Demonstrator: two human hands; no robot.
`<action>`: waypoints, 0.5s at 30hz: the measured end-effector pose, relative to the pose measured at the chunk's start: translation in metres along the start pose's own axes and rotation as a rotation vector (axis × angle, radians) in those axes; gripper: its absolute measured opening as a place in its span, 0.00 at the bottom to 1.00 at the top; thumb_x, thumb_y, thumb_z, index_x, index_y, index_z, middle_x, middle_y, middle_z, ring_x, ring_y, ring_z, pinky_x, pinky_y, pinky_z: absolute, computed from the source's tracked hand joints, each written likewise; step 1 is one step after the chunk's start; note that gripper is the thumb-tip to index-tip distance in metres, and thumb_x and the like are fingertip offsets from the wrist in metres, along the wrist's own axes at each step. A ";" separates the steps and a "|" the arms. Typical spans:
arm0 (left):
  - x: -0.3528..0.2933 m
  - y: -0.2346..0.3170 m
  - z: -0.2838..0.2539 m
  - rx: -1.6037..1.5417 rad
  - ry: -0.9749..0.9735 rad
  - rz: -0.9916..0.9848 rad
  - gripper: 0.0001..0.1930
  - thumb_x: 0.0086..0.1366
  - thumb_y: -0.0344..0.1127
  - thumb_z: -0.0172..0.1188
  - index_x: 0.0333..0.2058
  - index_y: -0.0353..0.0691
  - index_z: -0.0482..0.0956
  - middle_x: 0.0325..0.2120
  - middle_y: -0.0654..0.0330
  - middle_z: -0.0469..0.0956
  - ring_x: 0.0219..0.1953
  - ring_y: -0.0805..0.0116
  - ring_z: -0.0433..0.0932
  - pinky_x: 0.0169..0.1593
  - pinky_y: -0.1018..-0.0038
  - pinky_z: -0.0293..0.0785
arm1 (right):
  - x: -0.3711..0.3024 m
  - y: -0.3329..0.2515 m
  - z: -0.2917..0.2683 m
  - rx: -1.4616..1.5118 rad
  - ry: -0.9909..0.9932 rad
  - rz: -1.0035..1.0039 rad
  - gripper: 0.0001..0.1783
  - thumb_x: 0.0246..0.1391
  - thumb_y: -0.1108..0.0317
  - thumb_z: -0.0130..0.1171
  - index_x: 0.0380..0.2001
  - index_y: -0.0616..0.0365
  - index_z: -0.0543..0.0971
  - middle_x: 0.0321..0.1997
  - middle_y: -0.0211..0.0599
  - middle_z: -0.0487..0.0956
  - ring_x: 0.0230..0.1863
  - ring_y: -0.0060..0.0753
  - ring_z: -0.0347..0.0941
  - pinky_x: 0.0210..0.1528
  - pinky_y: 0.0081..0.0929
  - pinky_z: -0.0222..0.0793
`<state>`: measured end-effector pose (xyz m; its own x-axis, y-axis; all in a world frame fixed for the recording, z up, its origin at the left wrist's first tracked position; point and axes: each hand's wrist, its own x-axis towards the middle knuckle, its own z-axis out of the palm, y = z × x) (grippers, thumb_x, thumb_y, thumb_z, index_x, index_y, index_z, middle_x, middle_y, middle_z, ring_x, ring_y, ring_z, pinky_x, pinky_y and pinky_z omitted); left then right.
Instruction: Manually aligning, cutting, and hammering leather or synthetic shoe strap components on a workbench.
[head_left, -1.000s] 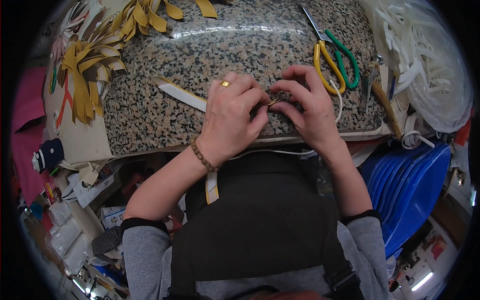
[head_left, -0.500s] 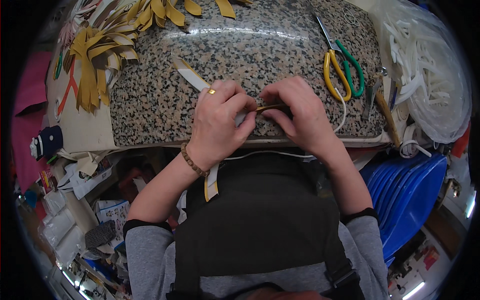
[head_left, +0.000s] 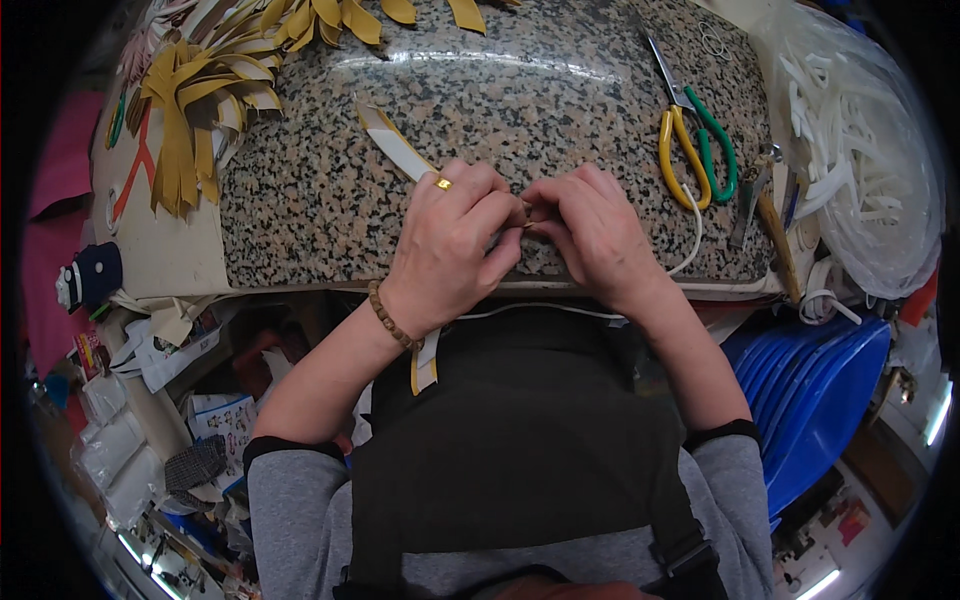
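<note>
My left hand (head_left: 455,235), with a ring and a beaded bracelet, is closed on a strip (head_left: 402,150), white with mustard-yellow edges. One length sticks out beyond my fingers onto the granite slab (head_left: 310,190); another end hangs below my wrist against the dark apron (head_left: 520,430). My right hand (head_left: 600,235) is pinched shut, its fingertips nearly meeting the left ones. A small brownish bit of the strip shows between them; the rest there is covered by fingers. To the right of my right hand lie scissors (head_left: 676,150) with one yellow and one green handle.
Mustard-yellow strips (head_left: 185,130) are heaped at the far left. A clear plastic bag (head_left: 850,170) of white strips stands at the right, near a wooden stick (head_left: 775,240). A white cord (head_left: 695,235) curves by the scissors. Blue stacked plastic (head_left: 820,400) sits below the right edge.
My hands have drawn closer together, and the brownish piece that stretched between them is now mostly hidden by fingers. The view has shifted slightly.
</note>
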<state>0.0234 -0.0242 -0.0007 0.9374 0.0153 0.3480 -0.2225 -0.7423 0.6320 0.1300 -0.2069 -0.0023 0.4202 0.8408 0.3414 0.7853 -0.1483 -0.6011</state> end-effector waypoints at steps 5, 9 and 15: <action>-0.001 0.003 -0.003 0.042 0.001 -0.017 0.08 0.51 0.27 0.69 0.31 0.42 0.80 0.33 0.62 0.75 0.39 0.59 0.75 0.43 0.63 0.68 | -0.005 0.003 -0.013 -0.046 -0.062 -0.003 0.19 0.51 0.74 0.69 0.47 0.60 0.77 0.39 0.37 0.79 0.42 0.45 0.74 0.48 0.39 0.69; -0.003 0.003 -0.002 0.042 0.014 -0.031 0.08 0.52 0.27 0.69 0.31 0.42 0.81 0.32 0.62 0.76 0.39 0.59 0.75 0.43 0.64 0.68 | -0.012 0.008 -0.018 -0.102 -0.018 0.048 0.20 0.50 0.74 0.71 0.46 0.60 0.77 0.39 0.38 0.79 0.42 0.45 0.75 0.47 0.40 0.70; 0.001 0.006 0.000 0.032 0.023 -0.056 0.07 0.53 0.27 0.70 0.30 0.41 0.80 0.32 0.61 0.75 0.39 0.57 0.75 0.44 0.63 0.69 | -0.018 0.003 -0.025 -0.135 0.056 0.094 0.19 0.48 0.73 0.73 0.44 0.61 0.79 0.40 0.40 0.80 0.41 0.47 0.75 0.46 0.40 0.72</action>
<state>0.0227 -0.0285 0.0037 0.9417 0.0727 0.3284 -0.1605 -0.7609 0.6287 0.1368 -0.2354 0.0082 0.5164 0.7902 0.3301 0.7936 -0.2966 -0.5313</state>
